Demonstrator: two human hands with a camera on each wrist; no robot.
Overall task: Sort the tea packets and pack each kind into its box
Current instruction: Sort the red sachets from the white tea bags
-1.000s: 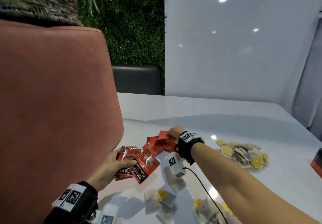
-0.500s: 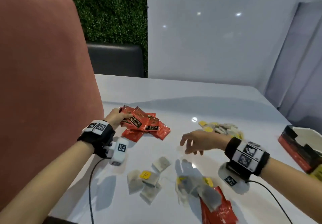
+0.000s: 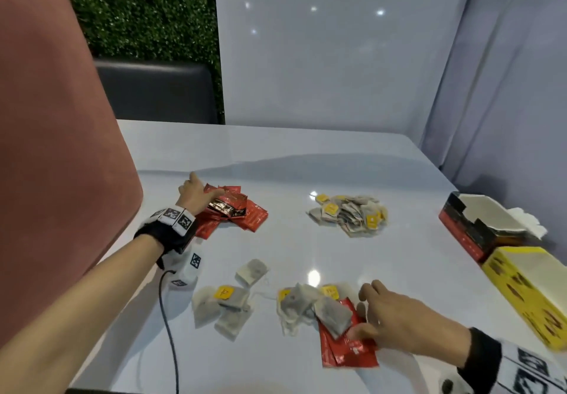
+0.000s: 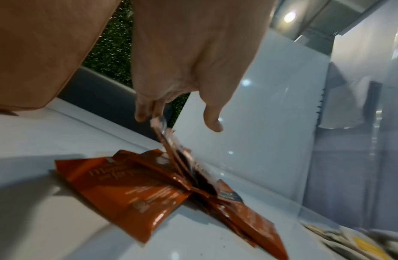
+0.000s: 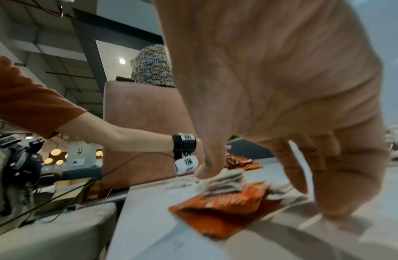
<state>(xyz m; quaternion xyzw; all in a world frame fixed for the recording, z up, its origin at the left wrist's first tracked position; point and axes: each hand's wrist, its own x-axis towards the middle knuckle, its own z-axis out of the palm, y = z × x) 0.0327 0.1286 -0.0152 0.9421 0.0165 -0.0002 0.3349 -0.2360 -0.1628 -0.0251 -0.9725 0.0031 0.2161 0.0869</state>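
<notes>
Two red packets (image 3: 346, 347) lie lower centre under paper tea bags (image 3: 316, 306); the right hand (image 3: 399, 326) pinches them, while left-hand (image 3: 196, 192) fingers (image 4: 147, 112) hold packets over the red pile (image 3: 245, 215). Sorting continues; carrying these across likely comes next.

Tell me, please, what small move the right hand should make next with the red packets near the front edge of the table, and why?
Probably pinch the near red packets and slide them out from under the paper tea bags lying on them. The right hand already rests at their edge, while the left hand holds packets at the red pile, where these likely belong.
</notes>
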